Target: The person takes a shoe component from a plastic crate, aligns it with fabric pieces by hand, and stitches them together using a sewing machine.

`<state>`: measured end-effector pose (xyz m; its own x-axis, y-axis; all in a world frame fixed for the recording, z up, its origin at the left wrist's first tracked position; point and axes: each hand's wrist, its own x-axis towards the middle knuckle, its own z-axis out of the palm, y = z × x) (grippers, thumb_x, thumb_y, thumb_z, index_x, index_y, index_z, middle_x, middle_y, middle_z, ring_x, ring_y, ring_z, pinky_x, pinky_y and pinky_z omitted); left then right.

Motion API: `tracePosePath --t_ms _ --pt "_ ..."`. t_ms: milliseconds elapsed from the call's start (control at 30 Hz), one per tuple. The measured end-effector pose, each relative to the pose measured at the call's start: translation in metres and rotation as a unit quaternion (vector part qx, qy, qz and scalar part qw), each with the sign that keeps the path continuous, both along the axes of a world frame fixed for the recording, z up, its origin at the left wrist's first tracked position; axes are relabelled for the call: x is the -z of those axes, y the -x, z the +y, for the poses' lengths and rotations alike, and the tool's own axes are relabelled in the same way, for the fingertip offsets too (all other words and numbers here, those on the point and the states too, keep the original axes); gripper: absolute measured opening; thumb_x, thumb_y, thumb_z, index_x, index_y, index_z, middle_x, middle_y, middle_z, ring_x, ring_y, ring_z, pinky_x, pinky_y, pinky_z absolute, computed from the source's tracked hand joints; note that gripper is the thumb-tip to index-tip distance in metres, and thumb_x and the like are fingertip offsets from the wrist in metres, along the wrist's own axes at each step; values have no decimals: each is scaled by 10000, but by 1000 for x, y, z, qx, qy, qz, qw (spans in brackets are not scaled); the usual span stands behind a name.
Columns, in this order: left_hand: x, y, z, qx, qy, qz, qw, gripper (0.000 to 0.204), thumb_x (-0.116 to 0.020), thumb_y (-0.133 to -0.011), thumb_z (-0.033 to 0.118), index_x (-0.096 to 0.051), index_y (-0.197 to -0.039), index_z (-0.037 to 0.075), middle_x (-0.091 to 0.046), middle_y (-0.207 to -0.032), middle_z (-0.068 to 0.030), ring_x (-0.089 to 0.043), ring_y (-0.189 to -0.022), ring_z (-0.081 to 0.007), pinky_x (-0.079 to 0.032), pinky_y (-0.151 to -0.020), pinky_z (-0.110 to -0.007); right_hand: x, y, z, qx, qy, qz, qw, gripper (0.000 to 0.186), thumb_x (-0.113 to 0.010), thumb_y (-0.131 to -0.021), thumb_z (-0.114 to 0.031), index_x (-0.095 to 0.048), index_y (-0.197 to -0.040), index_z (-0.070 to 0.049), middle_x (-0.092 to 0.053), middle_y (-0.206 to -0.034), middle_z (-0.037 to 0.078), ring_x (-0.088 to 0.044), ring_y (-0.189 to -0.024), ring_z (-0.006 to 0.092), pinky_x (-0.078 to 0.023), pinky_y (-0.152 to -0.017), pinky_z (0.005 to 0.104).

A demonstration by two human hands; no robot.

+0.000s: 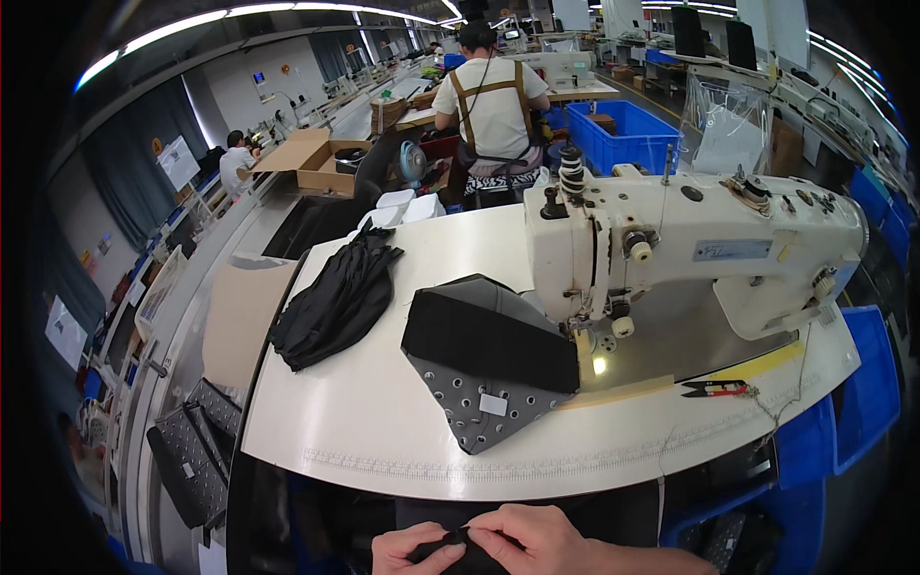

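At the lower edge, below the front of the white sewing table (383,455), my left hand (410,549) and my right hand (529,540) meet. Fingers and thumbs of both are closed in a pinch on a small piece of black fabric (457,536), its shape mostly hidden by them. On the table lies a grey and black fabric panel (489,331) with metal eyelets and a small white label; its right end reaches the needle area of the white sewing machine (652,240). A bunched heap of black fabric strips (340,297) rests to its left.
Red-handled thread snips (717,388) lie on the table's right side. Blue bins (867,383) stand beyond that edge. At the left are a cardboard sheet (240,321) and another eyeleted piece (196,441). A co-worker (494,105) sits ahead beside a blue crate (623,134).
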<state>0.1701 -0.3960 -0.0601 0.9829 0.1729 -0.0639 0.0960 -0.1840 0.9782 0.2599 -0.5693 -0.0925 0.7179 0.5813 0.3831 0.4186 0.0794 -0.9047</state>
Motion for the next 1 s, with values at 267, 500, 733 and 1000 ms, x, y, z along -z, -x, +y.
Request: tracePosePath --t_ms 267,500,733,1000 --pt "-90 -90 81 -388 -122 -415 814 58 -632 -927 48 -658 -907 -1 -635 -847 -2 -585 -729 -57 -510 -649 -211 10 -112 -13 80 216 -291 929 627 -541 -948 -423 -425 -1399 -3 -439 -1408 260 -364 -1356 403 -311 -1105 470" --pt "-28 -226 -5 137 -607 -453 638 485 -686 -528 -17 -711 -1011 9 -590 -844 -59 -572 -694 -195 -483 -551 -315 28 -116 -18 33 268 -363 892 730 -527 -931 -520 -418 -1387 39 -443 -1404 256 -382 -1348 394 -286 -1120 501" --pt "31 -246 -14 230 -408 -276 839 439 -729 -652 -7 -669 -1082 52 -626 -951 -99 -627 -858 -274 -540 -700 -356 28 -134 -58 -26 182 -352 918 470 -597 -897 -259 -544 -1245 52 -536 -1308 202 -487 -1247 314 -386 -1055 416" --pt "28 -245 -17 249 -477 -361 762 435 -714 -614 30 -684 -1045 79 -640 -1025 -30 -604 -903 -225 -530 -742 -328 26 -154 -81 1 216 -431 876 381 -615 -774 -124 -627 -1118 39 -613 -1178 152 -571 -1077 260 -502 -902 344"
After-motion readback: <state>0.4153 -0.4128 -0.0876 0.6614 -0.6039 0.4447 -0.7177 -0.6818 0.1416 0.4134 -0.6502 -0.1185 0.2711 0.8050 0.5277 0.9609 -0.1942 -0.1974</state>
